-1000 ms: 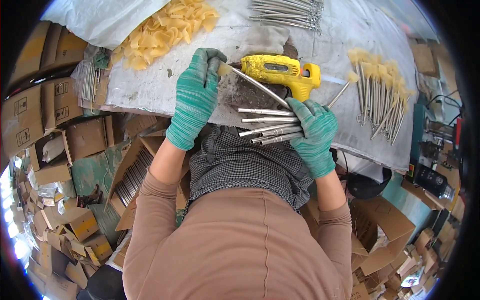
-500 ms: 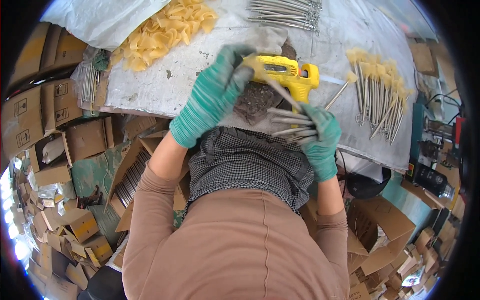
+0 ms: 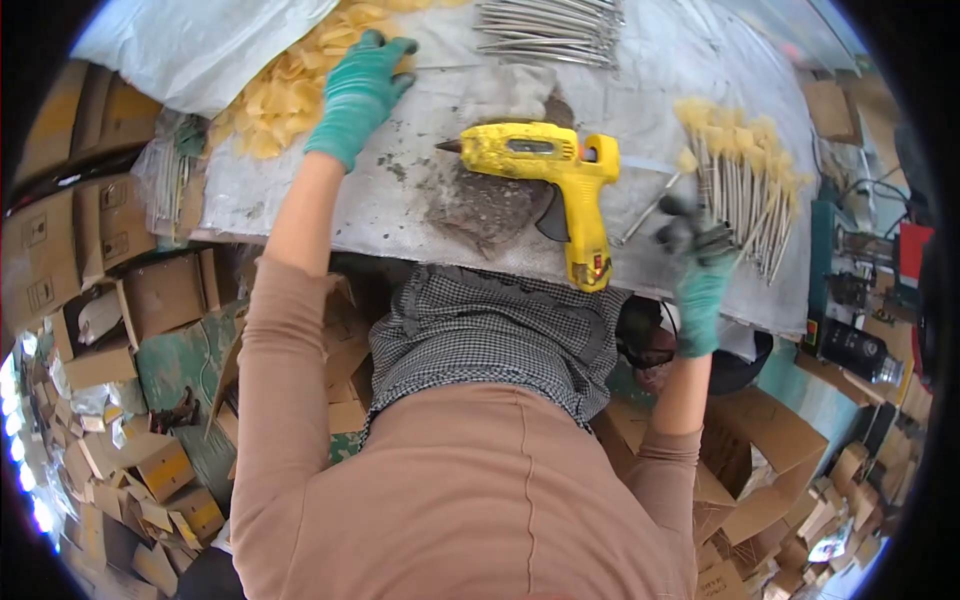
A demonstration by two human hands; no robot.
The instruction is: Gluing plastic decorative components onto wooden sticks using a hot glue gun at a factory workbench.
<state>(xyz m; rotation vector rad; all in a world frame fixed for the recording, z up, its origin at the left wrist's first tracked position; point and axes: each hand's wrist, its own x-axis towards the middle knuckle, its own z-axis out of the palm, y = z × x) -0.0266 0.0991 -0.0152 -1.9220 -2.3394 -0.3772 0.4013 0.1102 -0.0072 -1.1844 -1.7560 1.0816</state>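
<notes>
One yellow glue gun [image 3: 540, 155] lies between the left hand [image 3: 362, 95], fingers spread loosely at the heap of yellow pieces [image 3: 275, 108], and the right hand [image 3: 702, 265], blurred near the yellow-tipped metal rods [image 3: 737, 190]; I cannot tell whether it grips anything.

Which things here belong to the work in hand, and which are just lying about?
Likely in use:
yellow pieces by the left hand
yellow-tipped metal rods by the right hand
yellow glue gun

Apparently lying about:
cardboard boxes
black cylinder
</notes>
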